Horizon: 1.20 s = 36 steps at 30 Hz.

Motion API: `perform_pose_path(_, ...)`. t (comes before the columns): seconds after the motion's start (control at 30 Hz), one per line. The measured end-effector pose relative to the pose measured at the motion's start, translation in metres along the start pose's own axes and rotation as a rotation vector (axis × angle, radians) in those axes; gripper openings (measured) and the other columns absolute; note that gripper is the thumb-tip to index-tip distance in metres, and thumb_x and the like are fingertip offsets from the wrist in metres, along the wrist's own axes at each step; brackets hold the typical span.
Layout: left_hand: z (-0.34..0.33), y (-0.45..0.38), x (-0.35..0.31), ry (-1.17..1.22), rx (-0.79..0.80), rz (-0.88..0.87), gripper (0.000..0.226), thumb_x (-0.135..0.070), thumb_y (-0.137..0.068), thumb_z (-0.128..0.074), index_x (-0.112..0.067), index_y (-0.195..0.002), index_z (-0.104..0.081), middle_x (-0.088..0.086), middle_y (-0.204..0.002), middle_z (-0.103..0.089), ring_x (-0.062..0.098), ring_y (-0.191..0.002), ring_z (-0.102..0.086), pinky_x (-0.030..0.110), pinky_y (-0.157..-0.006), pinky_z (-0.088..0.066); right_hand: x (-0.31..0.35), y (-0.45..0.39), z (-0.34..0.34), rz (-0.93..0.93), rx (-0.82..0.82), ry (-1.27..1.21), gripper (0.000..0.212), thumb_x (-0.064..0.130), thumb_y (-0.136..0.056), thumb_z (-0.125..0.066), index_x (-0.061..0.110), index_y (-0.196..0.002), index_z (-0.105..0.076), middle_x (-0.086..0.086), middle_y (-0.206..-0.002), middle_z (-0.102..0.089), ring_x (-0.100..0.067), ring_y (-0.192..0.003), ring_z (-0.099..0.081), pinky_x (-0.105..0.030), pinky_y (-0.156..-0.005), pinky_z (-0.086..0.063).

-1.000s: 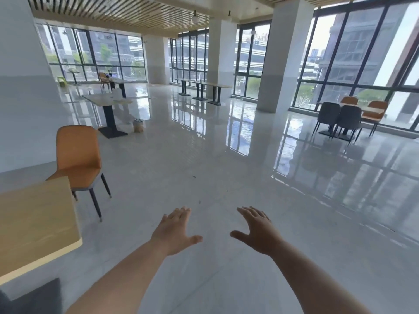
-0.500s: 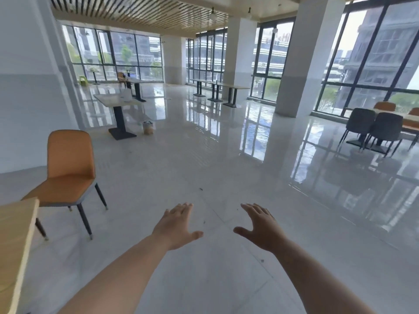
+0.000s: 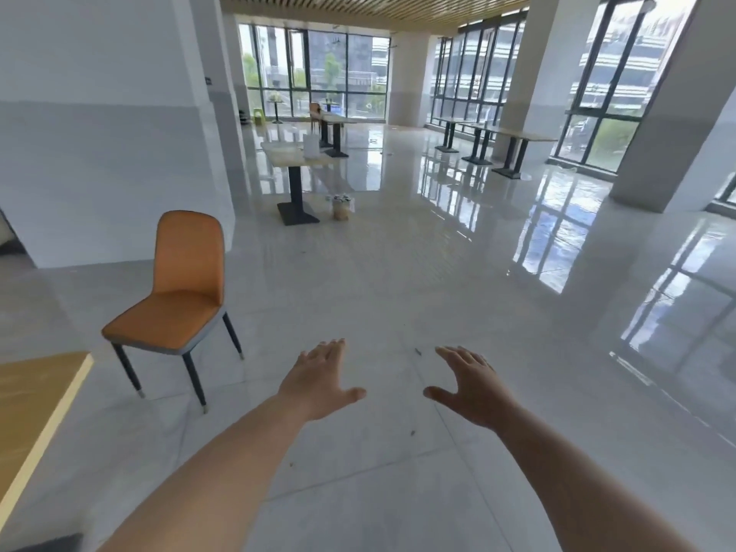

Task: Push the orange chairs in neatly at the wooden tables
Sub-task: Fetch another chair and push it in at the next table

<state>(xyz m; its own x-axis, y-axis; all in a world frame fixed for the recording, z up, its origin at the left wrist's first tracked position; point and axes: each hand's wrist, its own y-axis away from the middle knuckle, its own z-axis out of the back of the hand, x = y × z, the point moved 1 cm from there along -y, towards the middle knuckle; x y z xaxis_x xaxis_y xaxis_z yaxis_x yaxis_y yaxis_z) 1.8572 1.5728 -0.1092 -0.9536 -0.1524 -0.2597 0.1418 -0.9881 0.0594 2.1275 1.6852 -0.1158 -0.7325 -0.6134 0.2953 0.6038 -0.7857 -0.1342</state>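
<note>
Both hands are hanging out in front, palms down, fingers straight and spread, grasping nothing: left hand and right hand side by side over the floor, apart from each other and touching no chair.

Compared with a second ago, the view is swinging left: the orange chair is now sitting nearer the middle of the picture, with all four legs showing, and the dark and orange chairs by the right windows are gone from view. The hands are keeping the same released pose throughout. Judgement: the person is turning toward this chair, so the approach is under way but no push has started yet.

The orange chair is standing on the floor off the far corner of the wooden desk, well apart from the desk's edge, seat angled toward the desk and backrest toward the open room. It is not tucked in.

Open room: bare floor lies between the hands and the chair, nothing in the way. Behind the chair a white wall, a little way back. Farther off, a pedestal desk with a small bin beside its base, well clear. Likely next need: getting behind the backrest.
</note>
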Motion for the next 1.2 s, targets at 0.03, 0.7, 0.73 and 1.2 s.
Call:
perform_pose_path(0.03,0.001,-0.024,0.011,0.002,0.001,0.008,0.101,-0.072,-0.084,-0.045,-0.017,-0.154,0.003,0.004,-0.163,-0.003,0.02,-0.149,-0.004,0.041,-0.119,-0.004,-0.004,-0.026,-0.006,0.004,0.006,-0.005,0.088,0.073,-0.078,-0.055,0.024,-0.149,-0.032,0.001,-0.154,-0.037,-0.022,-0.143,-0.028,-0.038,-0.116,-0.022)
perform_pose_path(0.7,0.066,-0.467,0.182,0.014,-0.042,0.336,0.103,-0.071,-0.084,-0.048,-0.013,-0.154,0.0,0.007,-0.163,-0.005,0.024,-0.149,-0.005,0.046,-0.119,-0.006,-0.1,-0.581,-0.066,0.327,0.183,-0.046,0.1,0.082,-0.068,-0.044,0.024,-0.148,-0.033,-0.001,-0.151,-0.041,-0.024,-0.14,-0.033,-0.041,-0.113,-0.03)
perform_pose_path(0.73,0.072,-0.485,0.191,0.025,-0.058,0.366,0.103,-0.071,-0.084,-0.048,-0.012,-0.154,-0.001,0.007,-0.163,-0.006,0.023,-0.148,-0.005,0.046,-0.119,-0.007,-0.1,-0.611,-0.068,0.363,0.203,-0.041,0.097,0.081,-0.07,-0.046,0.025,-0.149,-0.032,0.0,-0.152,-0.039,-0.024,-0.141,-0.032,-0.042,-0.113,-0.029)
perform_pose_path(1.2,0.12,-0.678,0.389,0.049,-0.078,0.623,0.099,-0.067,-0.087,-0.049,-0.01,-0.154,-0.003,0.008,-0.162,-0.007,0.025,-0.148,-0.008,0.046,-0.119,-0.012,0.0,-0.948,-0.181,0.631,0.316,-0.109,0.09,0.074,-0.076,-0.054,0.026,-0.149,-0.031,0.001,-0.152,-0.039,-0.023,-0.142,-0.03,-0.039,-0.112,-0.027)
